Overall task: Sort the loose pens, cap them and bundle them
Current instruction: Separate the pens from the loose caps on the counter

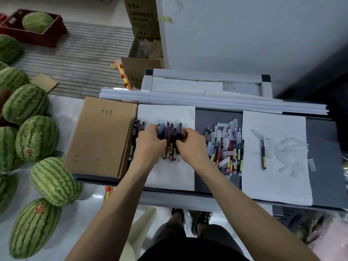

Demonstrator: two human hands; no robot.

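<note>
Our bare forearms point(116, 204) reach up from the bottom edge, and both hands gather one bunch of pens.

Far left, a dark red plastic crate point(47, 37) holds one striped green watermelon point(37, 22). Beside a stack of brown paper-covered notebooks point(101, 136), our left hand point(148, 142) and right hand point(192, 144) curl their fingers round either side of the slim dark and coloured pens point(170, 132), which lie side by side on a white paper sheet point(169, 176). Right of them, a loose heap of pens and clear plastic caps point(226, 147) lies on the grey tabletop point(216, 117).
</note>
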